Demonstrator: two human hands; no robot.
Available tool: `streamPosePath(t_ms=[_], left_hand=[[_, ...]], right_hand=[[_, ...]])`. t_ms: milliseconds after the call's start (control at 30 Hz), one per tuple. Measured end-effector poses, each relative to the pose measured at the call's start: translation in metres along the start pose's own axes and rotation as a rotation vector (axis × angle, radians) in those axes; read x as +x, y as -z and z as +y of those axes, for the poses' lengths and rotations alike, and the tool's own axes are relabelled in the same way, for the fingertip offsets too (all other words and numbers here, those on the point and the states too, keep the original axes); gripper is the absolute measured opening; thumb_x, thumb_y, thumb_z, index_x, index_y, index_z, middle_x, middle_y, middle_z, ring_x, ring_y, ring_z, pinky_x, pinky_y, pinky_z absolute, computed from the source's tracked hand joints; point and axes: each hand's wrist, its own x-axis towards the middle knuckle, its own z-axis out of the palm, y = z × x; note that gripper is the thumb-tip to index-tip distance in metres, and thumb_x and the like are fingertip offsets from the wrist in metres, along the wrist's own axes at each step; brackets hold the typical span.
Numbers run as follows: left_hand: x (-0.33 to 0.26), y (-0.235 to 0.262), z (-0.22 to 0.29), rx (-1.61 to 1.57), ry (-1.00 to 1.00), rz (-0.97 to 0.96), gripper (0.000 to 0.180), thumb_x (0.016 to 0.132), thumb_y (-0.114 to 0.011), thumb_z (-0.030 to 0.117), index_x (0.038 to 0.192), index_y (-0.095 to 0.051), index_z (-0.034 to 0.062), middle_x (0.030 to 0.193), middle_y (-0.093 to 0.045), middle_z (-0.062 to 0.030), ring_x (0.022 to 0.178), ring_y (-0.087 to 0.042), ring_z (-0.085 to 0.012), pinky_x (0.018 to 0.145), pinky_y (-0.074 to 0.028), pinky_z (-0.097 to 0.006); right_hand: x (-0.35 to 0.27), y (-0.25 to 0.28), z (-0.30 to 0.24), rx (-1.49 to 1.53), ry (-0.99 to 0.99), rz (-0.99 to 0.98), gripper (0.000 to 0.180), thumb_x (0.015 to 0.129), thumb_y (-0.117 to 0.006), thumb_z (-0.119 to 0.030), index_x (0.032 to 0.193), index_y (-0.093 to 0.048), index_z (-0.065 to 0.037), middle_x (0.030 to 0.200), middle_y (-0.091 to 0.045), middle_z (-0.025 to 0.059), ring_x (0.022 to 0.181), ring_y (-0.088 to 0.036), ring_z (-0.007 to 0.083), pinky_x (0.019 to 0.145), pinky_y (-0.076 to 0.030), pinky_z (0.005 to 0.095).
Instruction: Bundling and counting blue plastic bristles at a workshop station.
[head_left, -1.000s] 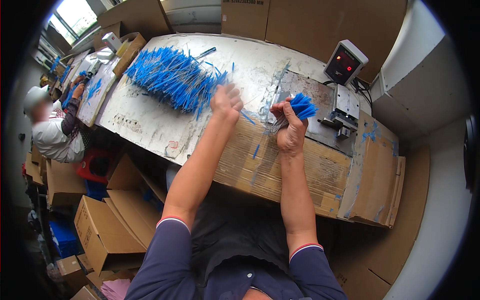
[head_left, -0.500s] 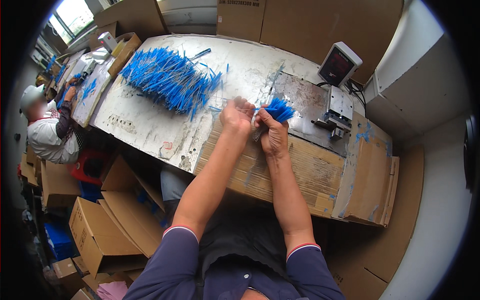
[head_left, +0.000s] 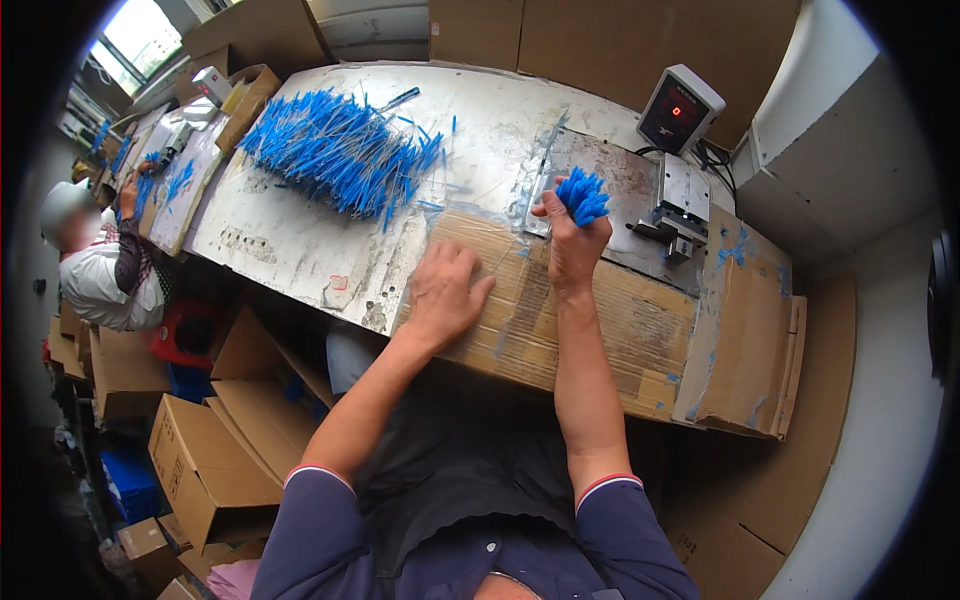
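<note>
My right hand (head_left: 573,240) is shut around a bunch of thin blue sticks (head_left: 581,194), held upright over the edge of a grey metal plate (head_left: 625,190). My left hand (head_left: 443,291) lies flat and open on the cardboard sheet (head_left: 590,320) that covers the near side of the worn white table (head_left: 290,240), holding nothing. A big loose pile of the same blue sticks (head_left: 335,150) lies on the table to the far left of both hands.
A small digital scale with a red display (head_left: 678,108) and a metal fixture (head_left: 680,205) stand at the right rear. Another person (head_left: 95,270) works at a bench to the left. Open cardboard boxes (head_left: 205,450) sit on the floor left.
My left hand let go of the bundle and dropped flat onto the cardboard. My right hand, still gripping the blue sticks, moved back right toward the metal plate.
</note>
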Motion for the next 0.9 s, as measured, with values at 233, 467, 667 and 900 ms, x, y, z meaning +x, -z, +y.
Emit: streamPosePath(t_ms=[233,467,667,900], left_hand=[[-0.002,-0.02,-0.019,0.276,-0.175,0.007,0.01,0.09,-0.066,0.011,0.094,-0.059,0.0056,0.089,-0.059,-0.0118,0.09,-0.059,-0.0313,0.078,-0.047,-0.043],[0.04,0.007,-0.029,0.255,-0.422,0.044,0.005,0.091,-0.061,0.009,0.095,-0.059,0.0063,0.083,-0.057,-0.0102,0.081,-0.06,-0.0275,0.073,-0.05,-0.039],[0.08,0.025,-0.017,-0.114,-0.405,0.248,0.017,0.09,-0.071,0.012,0.106,-0.067,0.0095,0.101,-0.066,-0.01,0.095,-0.065,-0.0293,0.079,-0.053,-0.04],[0.102,0.001,-0.117,0.25,-0.038,0.06,0.018,0.09,-0.072,0.011,0.108,-0.07,0.0091,0.106,-0.067,-0.0106,0.105,-0.062,-0.0318,0.086,-0.053,-0.043]], right_hand=[[-0.013,-0.002,0.012,-0.131,-0.231,-0.301,0.01,0.092,-0.073,-0.001,0.103,-0.072,-0.001,0.083,-0.072,0.0017,0.07,-0.066,0.0106,0.067,-0.054,0.0261],[-0.018,-0.003,0.021,-0.472,0.103,-0.56,0.012,0.098,-0.069,-0.008,0.106,-0.071,0.001,0.087,-0.073,0.0058,0.072,-0.068,0.0125,0.07,-0.056,0.0285],[-0.011,0.003,0.007,-0.07,-0.52,-0.487,0.015,0.098,-0.07,-0.011,0.107,-0.069,0.0,0.084,-0.072,0.007,0.066,-0.061,0.0108,0.053,-0.048,0.0258],[-0.006,0.003,0.013,0.157,-0.546,-0.198,0.019,0.095,-0.074,-0.011,0.108,-0.069,0.001,0.087,-0.071,0.0065,0.068,-0.063,0.0121,0.055,-0.049,0.0259]])
